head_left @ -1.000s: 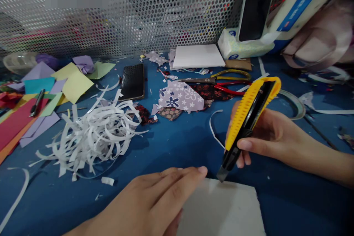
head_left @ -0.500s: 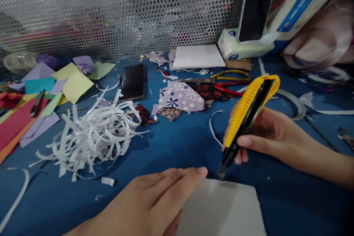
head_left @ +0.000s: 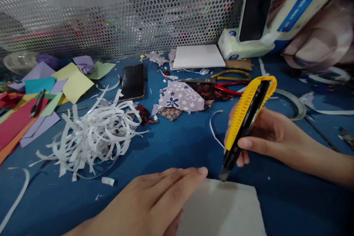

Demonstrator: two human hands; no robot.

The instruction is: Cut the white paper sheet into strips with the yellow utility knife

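Note:
A yellow and black box cutter (head_left: 245, 118) is gripped in my right hand (head_left: 265, 136), tilted with its blade pointing down and left. The blade tip meets the far edge of a pale grey-white board (head_left: 226, 206), or is just above it; I cannot tell which. My left hand (head_left: 163, 195) lies flat over the board's left part, fingers stretched out toward the blade. The board's near end runs out of view at the bottom.
Curled white paper strips (head_left: 96, 136) lie heaped at left, beside coloured paper (head_left: 74, 84) and a pen (head_left: 37, 103). Farther back are a dark phone (head_left: 133, 81), patterned scraps (head_left: 181, 96), scissors (head_left: 232, 75) and a white block (head_left: 198, 56). Another phone (head_left: 258, 5) leans on a tissue pack (head_left: 243, 46).
My right hand has shifted the box cutter slightly, its blade tip moving a little right and down toward the board's edge. My left hand and the board have stayed put.

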